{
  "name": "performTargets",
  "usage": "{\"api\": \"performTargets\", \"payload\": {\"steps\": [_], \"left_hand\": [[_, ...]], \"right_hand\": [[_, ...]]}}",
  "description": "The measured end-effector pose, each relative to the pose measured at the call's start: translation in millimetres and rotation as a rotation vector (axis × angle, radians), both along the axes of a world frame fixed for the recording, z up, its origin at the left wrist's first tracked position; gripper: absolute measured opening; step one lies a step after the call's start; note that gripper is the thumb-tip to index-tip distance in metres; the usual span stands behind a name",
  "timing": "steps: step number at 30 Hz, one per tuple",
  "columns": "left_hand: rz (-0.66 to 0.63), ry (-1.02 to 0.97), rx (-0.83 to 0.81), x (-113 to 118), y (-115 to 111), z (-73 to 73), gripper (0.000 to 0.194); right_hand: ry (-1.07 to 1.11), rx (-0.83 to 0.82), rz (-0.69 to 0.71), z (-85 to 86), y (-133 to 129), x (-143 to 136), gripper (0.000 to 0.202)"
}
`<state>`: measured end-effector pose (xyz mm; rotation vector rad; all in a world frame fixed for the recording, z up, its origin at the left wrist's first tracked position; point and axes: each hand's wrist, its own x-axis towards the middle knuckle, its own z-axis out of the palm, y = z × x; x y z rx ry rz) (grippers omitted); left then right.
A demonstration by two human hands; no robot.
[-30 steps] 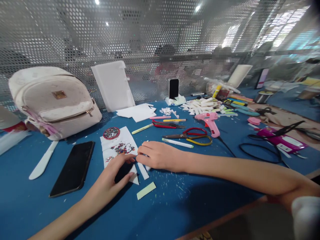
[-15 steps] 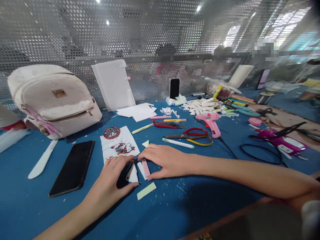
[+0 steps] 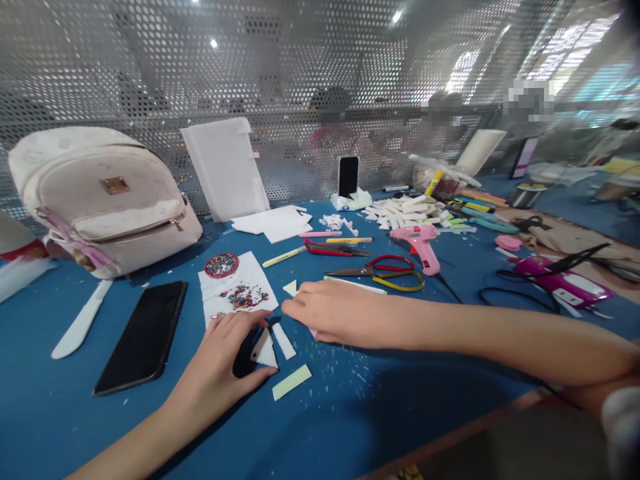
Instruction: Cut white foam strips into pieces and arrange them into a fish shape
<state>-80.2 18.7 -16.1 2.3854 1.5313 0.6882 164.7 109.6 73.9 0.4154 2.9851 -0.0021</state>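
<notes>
My left hand [image 3: 223,347] is curved on the blue table, its thumb and fingertips at the edges of a white flat piece [image 3: 265,349] with a small dark spot. My right hand [image 3: 335,312] lies palm down with fingers curled; a pink strip [image 3: 313,333] peeks out beneath it, mostly hidden. Between the hands lies a narrow white strip [image 3: 285,341]. Nearer to me is a pale green strip [image 3: 292,382]. A small pale green triangle [image 3: 291,288] sits just beyond my right fingertips. Behind my left hand, a white paper [image 3: 260,273] bears colourful bits.
Scissors [image 3: 370,269], a red cutter [image 3: 330,249] and a pink glue gun [image 3: 423,245] lie beyond my right hand. Left are a black phone [image 3: 143,340], a white plastic knife [image 3: 83,320] and a backpack [image 3: 110,207]. White strips [image 3: 405,212] are heaped at the back.
My right hand has moved right, away from the narrow white strip, and turned more palm down. The pink strip has gone with it and is now mostly covered. My left hand stays in place.
</notes>
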Motion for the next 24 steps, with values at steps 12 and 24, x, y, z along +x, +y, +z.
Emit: {"api": "performTargets", "payload": {"steps": [12, 24], "left_hand": [[0.026, -0.025, -0.019, 0.8, -1.8, -1.8, 0.071], [-0.038, -0.044, -0.042, 10.3, 5.0, 1.6, 0.073]], "right_hand": [[0.149, -0.217, 0.021, -20.3, 5.4, -9.8, 0.048], [0.333, -0.424, -0.091, -42.7, 5.6, 13.3, 0.048]]}}
